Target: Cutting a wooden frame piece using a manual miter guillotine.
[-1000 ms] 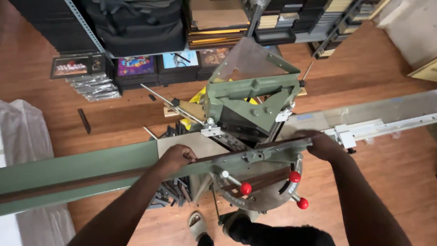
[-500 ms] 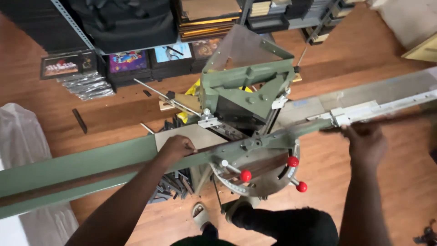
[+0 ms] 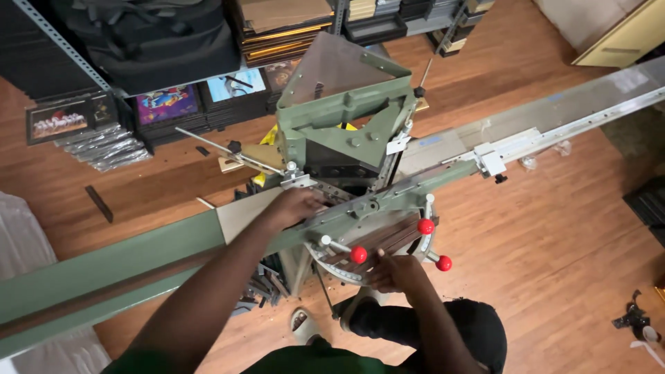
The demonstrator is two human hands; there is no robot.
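Left hand (image 3: 294, 206) pressing flat, fingers spread, on dark moulding strip (image 3: 377, 239) along green cutter's (image 3: 346, 131) front edge. Right hand (image 3: 395, 270) spreading fingertips beside red knobs (image 3: 358, 254). I'm judging strip stiff, light, chip-prone; gripping near blade.

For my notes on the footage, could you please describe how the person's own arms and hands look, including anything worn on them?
Both forearms are bare, with no sleeves reaching them. The left hand and the right hand are bare too: no gloves, and no watch, ring or wristband shows. The only clothing edge visible is a dark green garment at the bottom, near the upper arms.
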